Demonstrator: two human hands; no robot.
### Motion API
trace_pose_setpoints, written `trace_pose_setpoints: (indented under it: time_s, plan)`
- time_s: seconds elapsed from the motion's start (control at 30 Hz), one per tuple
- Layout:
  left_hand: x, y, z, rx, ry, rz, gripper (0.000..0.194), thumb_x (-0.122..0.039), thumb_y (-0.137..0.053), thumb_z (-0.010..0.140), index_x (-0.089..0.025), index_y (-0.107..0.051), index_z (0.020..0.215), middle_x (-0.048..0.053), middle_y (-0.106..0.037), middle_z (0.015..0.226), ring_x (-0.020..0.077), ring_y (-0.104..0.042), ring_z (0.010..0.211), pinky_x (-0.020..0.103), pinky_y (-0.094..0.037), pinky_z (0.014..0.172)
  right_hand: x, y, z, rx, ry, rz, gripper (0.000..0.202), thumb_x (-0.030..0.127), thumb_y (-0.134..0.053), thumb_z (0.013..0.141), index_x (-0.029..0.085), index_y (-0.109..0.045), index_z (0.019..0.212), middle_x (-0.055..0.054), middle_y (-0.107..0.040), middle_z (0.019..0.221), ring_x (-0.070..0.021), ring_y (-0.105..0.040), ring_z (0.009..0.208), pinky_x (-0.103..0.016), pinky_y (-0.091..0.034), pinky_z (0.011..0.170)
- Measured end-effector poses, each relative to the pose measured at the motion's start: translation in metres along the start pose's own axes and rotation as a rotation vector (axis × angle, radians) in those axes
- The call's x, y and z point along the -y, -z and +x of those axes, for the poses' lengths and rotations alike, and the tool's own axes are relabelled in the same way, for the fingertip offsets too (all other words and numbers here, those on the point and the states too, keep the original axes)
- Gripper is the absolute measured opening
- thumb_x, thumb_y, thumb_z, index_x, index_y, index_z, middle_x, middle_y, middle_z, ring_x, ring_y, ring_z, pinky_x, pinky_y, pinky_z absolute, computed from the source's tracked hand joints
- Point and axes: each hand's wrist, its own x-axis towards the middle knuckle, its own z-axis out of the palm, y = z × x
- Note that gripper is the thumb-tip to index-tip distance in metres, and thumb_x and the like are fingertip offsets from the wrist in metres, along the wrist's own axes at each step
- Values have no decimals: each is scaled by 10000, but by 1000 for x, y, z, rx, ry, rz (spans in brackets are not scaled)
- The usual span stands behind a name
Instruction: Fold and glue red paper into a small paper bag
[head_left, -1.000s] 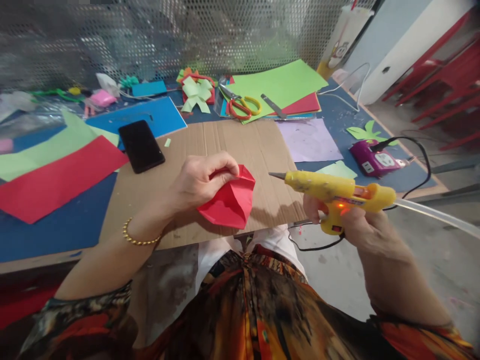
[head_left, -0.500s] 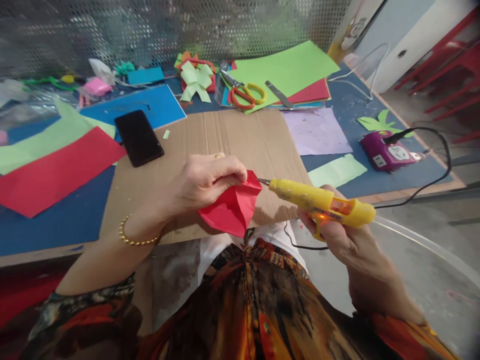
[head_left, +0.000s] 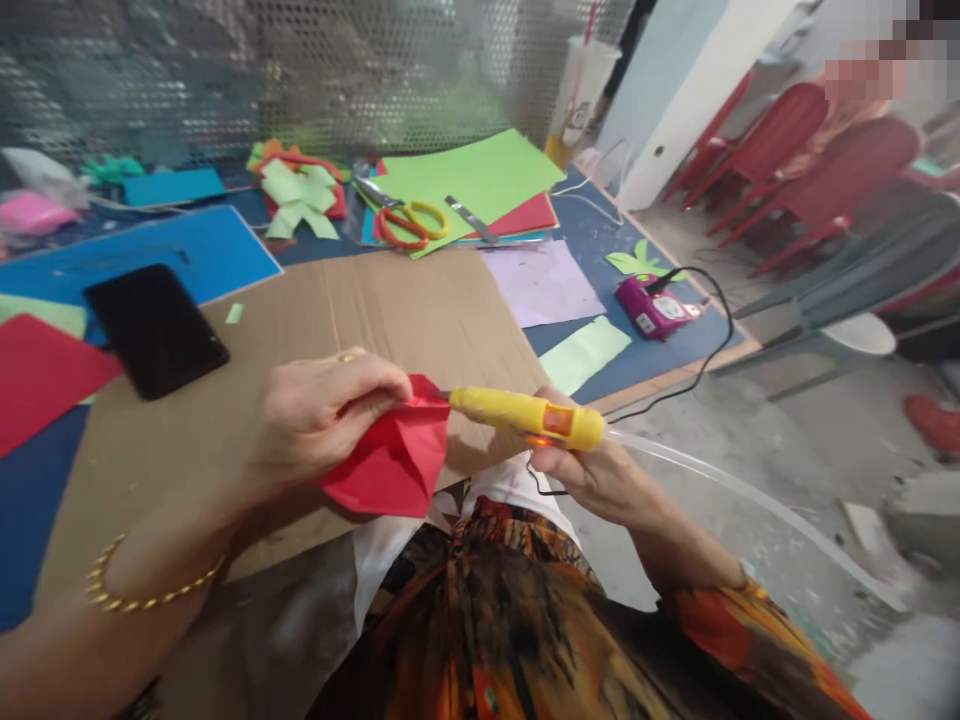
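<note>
Between thumb and fingers, my left hand (head_left: 337, 410) pinches a folded piece of red paper (head_left: 397, 455) over the front of the cardboard sheet (head_left: 360, 310). My right hand (head_left: 592, 470) is wrapped round the handle of a yellow hot glue gun (head_left: 517, 412), whose orange light glows. The gun's metal tip meets the upper right edge of the red paper; whether glue is coming out I cannot tell. A long clear glue stick (head_left: 720, 480) trails from the gun's back.
Left of the cardboard's middle lies a black phone (head_left: 156, 330). Scissors (head_left: 412, 225) and a metal blade (head_left: 471, 218) rest on green paper (head_left: 480, 170). A purple power socket (head_left: 652, 307) with a black cord sits at the right edge. Red chairs (head_left: 840, 180) stand beyond.
My view has swung to the right, so the table appears shifted left. The glue gun's tip has come onto the paper's upper edge. Both hands keep their holds.
</note>
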Motion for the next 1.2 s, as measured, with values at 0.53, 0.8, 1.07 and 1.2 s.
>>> trace_pose_setpoints:
  time_s: [0.53,0.8,1.07,1.2]
  plan:
    - [-7,-2,-1,36,62,16,207,-128,-589,1059,-229,-706,921,-5,-804,844,112,-744,727,206,-519,660,4,-1,0,-104,33,-113,524,744,-571,1021,266,-547,808,32,-525,687,-146,-505,547,-326,-415,493]
    - [-5,-3,-3,69,148,54,218,-205,-579,1078,-242,-722,917,-6,-791,823,112,-716,696,221,-486,621,2,1,-1,-101,28,-106,458,686,-607,1032,274,-563,838,20,-532,721,-155,-511,574,-327,-404,510]
    - [-7,-2,-2,60,130,38,199,-162,-588,1063,-226,-714,923,-5,-797,840,106,-721,698,208,-487,627,6,-1,-2,-165,30,-143,526,756,-630,983,277,-507,806,48,-485,624,-135,-436,498,-308,-350,437]
    - [-8,-2,-1,38,120,10,180,-131,-609,1039,-218,-715,923,-5,-804,844,102,-728,695,198,-502,643,8,0,2,-151,145,-286,498,727,-613,1009,274,-501,836,39,-515,660,-119,-394,476,-308,-305,445]
